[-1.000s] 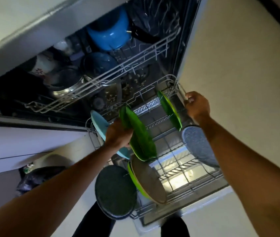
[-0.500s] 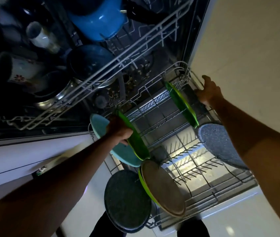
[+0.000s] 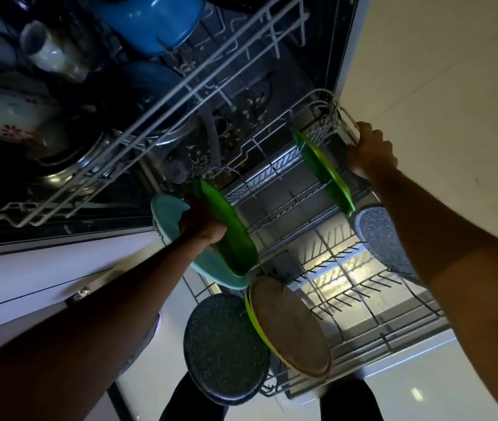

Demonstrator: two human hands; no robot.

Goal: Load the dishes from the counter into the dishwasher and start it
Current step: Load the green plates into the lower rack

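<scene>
Now, my left hand (image 3: 202,223): gripping a flat bright-green plastic plate (image 3: 231,238), in the grey wire lower rack (image 3: 345,296) beside a pale turquoise plate (image 3: 165,215).
My right hand (image 3: 369,151): clutching that rack's far corner wire.

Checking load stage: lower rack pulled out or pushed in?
Pulled out: the lower rack projects well forward of the upper rack; right hand grips its rim, left hand holds a green plate.

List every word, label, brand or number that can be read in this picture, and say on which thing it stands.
No text can be read.
The white mug bears a red flower pattern, not letters.
The dishwasher shows no label or brand; its inside is too dark to tell more.
</scene>
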